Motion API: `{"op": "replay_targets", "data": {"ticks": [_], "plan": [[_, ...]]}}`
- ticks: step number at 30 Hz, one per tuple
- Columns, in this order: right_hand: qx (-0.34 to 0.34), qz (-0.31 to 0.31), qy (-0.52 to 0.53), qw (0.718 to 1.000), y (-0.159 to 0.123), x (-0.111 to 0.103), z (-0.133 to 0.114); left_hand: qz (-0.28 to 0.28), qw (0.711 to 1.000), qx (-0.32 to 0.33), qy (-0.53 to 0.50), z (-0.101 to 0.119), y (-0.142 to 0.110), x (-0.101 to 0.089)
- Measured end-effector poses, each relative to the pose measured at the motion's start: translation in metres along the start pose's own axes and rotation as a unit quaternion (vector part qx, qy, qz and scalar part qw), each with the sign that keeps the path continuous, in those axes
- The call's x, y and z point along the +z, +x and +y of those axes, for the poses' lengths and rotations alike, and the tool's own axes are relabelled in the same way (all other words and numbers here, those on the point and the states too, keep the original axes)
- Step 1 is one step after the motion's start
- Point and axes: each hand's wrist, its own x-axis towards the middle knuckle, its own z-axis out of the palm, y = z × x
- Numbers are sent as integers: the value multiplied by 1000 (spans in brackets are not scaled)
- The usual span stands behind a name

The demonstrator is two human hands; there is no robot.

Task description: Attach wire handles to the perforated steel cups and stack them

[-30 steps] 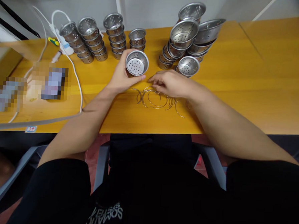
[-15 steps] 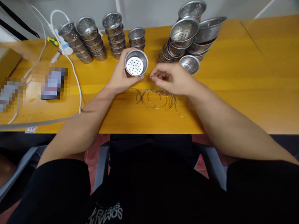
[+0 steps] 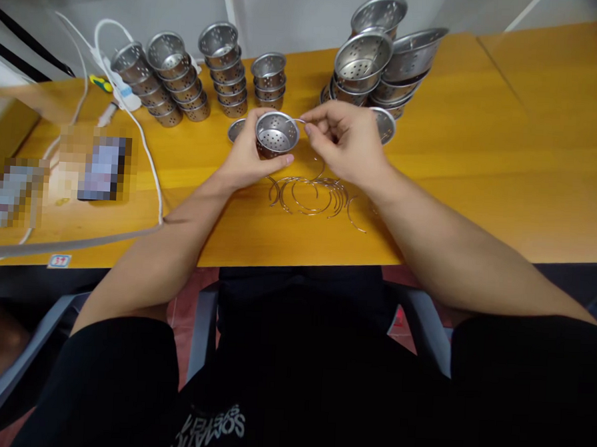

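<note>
- Our left hand [image 3: 246,155] grips a round, silver, perforated metal cup [image 3: 277,137], its open top facing us, over the yellow wooden table [image 3: 487,147].
- Our right hand [image 3: 350,143] pinches a thin, curved silver wire [image 3: 296,121], its tip at the cup's rim.
- Loose curved metal wires [image 3: 281,194] lie nearer us.

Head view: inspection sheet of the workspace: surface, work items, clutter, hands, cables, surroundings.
Surface: yellow wooden table, number tag at near left edge.
Work items: perforated metal cup, mouth up; stacked cups behind; curved wires loose in front.
Clutter: two pixelated objects at left; yellow-green item behind.
Left hand: grips the perforated metal cup.
Right hand: pinches a thin wire, its visible end over the cup's rim; contact unclear.
Cables: white cable arcs across the left side, near the left forearm.
Surroundings: grey wall behind; chair arms either side.
</note>
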Motion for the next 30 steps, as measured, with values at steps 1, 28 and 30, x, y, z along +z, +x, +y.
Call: {"op": "replay_targets", "data": {"ticks": [1, 28, 30], "plan": [[7, 1, -7, 1000, 2, 2, 0, -8, 1000, -1, -3, -1, -1, 3], [-66, 83, 243, 964, 19, 30, 21, -49, 998, 38, 16, 1, 0, 9], [-73, 27, 277, 958, 17, 20, 20, -60, 997, 46, -14, -1, 1, 5]]}}
